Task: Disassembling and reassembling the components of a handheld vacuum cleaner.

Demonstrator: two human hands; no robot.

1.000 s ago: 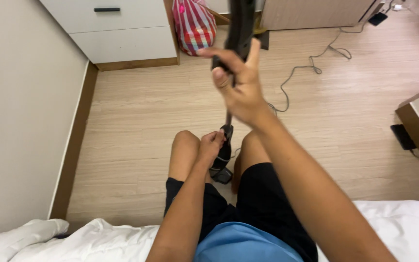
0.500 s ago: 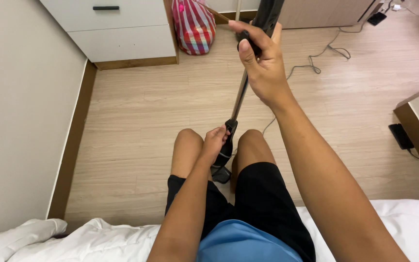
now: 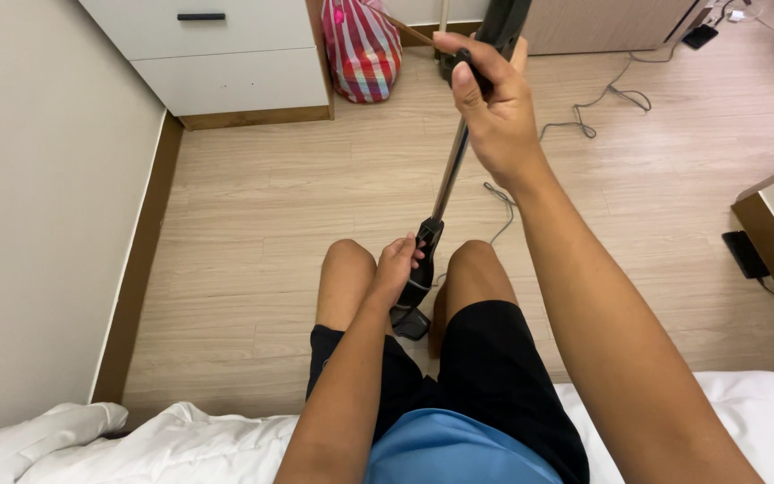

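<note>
I sit on a bed edge with a tall stand between my knees: a thin metal pole [image 3: 451, 175] rising from a black lower section [image 3: 421, 273] and a black foot [image 3: 409, 323] on the floor. My left hand [image 3: 393, 266] grips the black lower section just above my knees. My right hand [image 3: 493, 116] is raised and closed around the black upper part [image 3: 503, 22] of the stand, which runs out of the top of the frame.
A white drawer unit [image 3: 226, 67] stands at the back left beside a striped pink bag [image 3: 362, 49]. A grey cable [image 3: 584, 121] snakes over the wooden floor. A dark charger [image 3: 745, 253] lies by a wooden base at right. White bedding [image 3: 136, 444] lies under me.
My right hand has pulled the upper part up and to the right, exposing more of the metal pole. My left hand has stayed on the lower section.
</note>
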